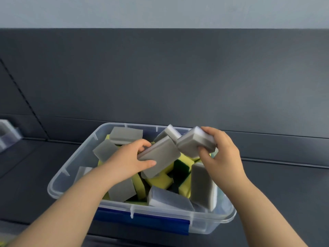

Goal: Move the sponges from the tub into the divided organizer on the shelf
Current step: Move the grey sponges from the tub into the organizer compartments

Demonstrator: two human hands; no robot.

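Two grey sponges (160, 154) gripped by left hand (130, 157) and right hand (222, 154).

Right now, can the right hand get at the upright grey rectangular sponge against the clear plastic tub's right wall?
Likely yes for reach: the right hand hovers above that upright grey sponge, nothing between them. But it grips another grey sponge, so grasping looks unlikely until that is set down.

Clear tub (74, 163) on dark shelf (284, 184)
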